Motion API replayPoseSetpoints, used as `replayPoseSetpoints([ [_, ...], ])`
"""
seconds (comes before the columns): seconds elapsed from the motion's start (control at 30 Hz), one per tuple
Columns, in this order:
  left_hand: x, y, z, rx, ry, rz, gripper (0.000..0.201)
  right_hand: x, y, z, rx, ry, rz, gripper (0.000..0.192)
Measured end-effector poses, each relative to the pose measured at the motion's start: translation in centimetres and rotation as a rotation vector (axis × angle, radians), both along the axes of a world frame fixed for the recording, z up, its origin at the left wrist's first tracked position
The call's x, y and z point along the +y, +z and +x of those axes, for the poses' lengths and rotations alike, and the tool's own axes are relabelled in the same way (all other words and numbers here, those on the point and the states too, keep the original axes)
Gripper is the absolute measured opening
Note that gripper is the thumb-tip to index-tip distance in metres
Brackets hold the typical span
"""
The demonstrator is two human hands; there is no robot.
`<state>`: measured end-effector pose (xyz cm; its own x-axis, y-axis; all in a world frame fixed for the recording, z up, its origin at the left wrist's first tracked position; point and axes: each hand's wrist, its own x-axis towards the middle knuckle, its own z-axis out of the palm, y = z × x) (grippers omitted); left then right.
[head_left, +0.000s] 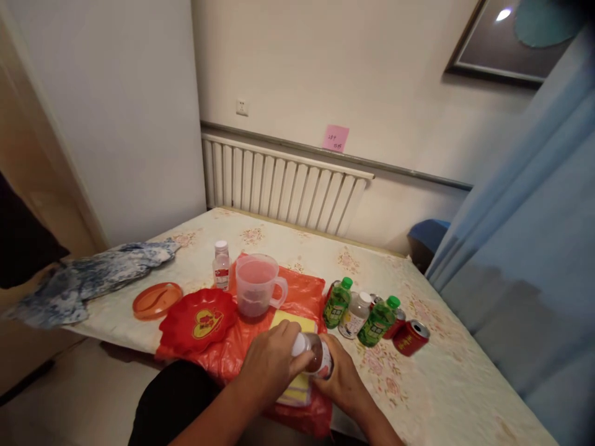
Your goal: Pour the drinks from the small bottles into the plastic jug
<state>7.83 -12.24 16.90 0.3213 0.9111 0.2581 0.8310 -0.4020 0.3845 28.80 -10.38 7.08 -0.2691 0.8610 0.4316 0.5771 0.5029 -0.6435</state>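
Both forearms are reaching in from the bottom edge and meeting over the near side of the table. The left hand is curling palm-down with its fingers closing over the white cap end of a small clear bottle, while the right hand is cupping the bottle's body from below and behind — both hands are gripping it, and it is lying tilted, cap toward the left. The bottle is looking like clear plastic with a brownish liquid inside and a pale label; the print is too small to read. It is hovering just above a yellow sponge-like block, which is lying on a crinkled orange plastic bag. On that bag a translucent plastic measuring jug with a handle is standing upright, pinkish inside, and a glossy red scalloped dish is sitting at the bag's left edge. Beside the dish an orange round lid is lying flat, and another small white-capped bottle is standing behind it. To the right — near the hands — green-capped bottles and a red can on its side are clustering on the floral tablecloth.
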Motion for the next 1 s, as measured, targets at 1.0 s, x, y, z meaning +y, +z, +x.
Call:
replayPoseSetpoints([
  [1.0,0.1,-0.2,-7.1,-0.430,0.349,-0.024,0.023,5.3,6.5,-4.5,-0.191,0.121,-0.006,0.056],
])
